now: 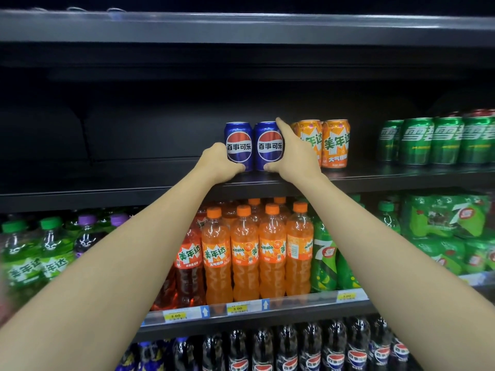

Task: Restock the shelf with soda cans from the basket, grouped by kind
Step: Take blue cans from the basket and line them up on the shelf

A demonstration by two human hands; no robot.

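Two upright blue metal cola cans [253, 145] on black shelf [375, 180], your left hand [217, 163] and right hand [293, 153] gripping them, orange soda cans [334, 143] just right of the cola cans.

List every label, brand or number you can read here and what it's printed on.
"百事可乐": two blue cola cans, gripped by both hands.
"美年达": orange soda cans.
"雪碧": green cans.
"美年达", "MIRINDA": orange plastic bottles.
"7": green bottle.
"3.00": yellow price tag.
Small print on the cans and bottles: unreadable.
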